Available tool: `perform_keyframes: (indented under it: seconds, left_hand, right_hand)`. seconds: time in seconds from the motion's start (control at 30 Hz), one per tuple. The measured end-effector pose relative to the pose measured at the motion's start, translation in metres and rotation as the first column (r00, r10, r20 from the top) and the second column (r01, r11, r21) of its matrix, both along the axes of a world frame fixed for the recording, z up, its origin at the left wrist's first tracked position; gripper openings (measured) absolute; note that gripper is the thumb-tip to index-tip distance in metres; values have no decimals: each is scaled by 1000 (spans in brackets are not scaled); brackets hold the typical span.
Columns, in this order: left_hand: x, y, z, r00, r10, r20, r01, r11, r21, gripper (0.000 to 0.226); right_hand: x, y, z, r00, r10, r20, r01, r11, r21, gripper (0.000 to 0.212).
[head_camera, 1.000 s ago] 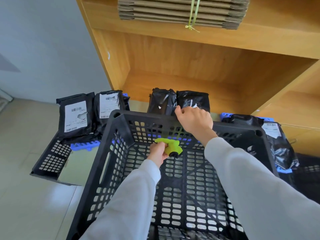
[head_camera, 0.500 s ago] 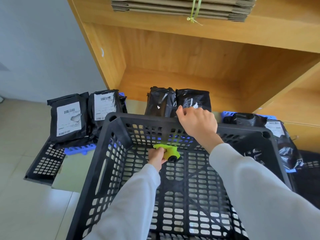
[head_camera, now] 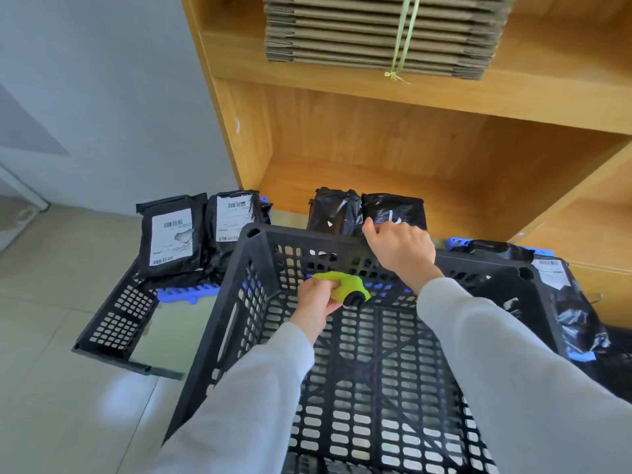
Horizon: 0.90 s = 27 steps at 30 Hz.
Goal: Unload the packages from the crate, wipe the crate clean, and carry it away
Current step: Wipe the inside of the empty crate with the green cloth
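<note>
A black perforated plastic crate [head_camera: 219, 330] fills the lower middle of the view, with nothing lying inside it. My right hand [head_camera: 402, 251] grips the far rim of the crate. My left hand [head_camera: 316, 299] is inside the crate near the far wall, closed on a yellow-green cloth [head_camera: 345, 285] that is pressed against the crate's inside. Black packages with white labels [head_camera: 171, 236] lie outside the crate at the left, two more [head_camera: 369, 213] stand behind the far rim, and others [head_camera: 564, 302] lie at the right.
A wooden shelf unit [head_camera: 393, 138] stands right behind the crate, with a tied bundle of flat cardboard [head_camera: 376, 32] on its upper shelf. Another black crate panel [head_camera: 116, 323] with a blue piece [head_camera: 191, 294] lies on the tiled floor at the left. A grey wall is beyond.
The view has shifted slightly. My left hand with the cloth stays near the crate's far wall with small movement; my right hand keeps its hold on the rim.
</note>
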State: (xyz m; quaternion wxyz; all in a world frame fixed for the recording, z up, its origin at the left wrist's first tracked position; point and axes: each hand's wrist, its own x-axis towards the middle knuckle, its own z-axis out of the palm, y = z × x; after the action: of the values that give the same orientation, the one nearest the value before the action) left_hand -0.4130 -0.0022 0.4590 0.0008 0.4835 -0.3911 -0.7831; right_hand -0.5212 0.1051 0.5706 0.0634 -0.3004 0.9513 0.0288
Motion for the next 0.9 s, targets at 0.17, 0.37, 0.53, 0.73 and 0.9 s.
perform_keyframes:
  seconds: [0.17, 0.37, 0.53, 0.73, 0.9]
  left_hand:
    - [3, -9, 37, 998, 30, -59, -32, 999, -35, 22]
    - [5, -21, 71, 994, 21, -108, -29, 997, -75, 26]
    - [9, -31, 83, 993, 19, -114, -34, 991, -128, 23]
    - [10, -28, 62, 995, 62, -78, -74, 984, -160, 23]
    - [12, -31, 24, 995, 96, 6, -94, 986, -137, 21]
  right_hand:
    - [6, -1, 6, 997, -59, 56, 59, 998, 1, 62]
    - [2, 0, 1, 999, -31, 37, 31, 999, -7, 53]
    - [-3, 0, -3, 998, -49, 39, 49, 999, -15, 42]
    - [-7, 0, -7, 1000, -23, 2, 23, 999, 22, 40]
    - [-8, 1, -9, 1000, 6, -15, -5, 999, 48, 40]
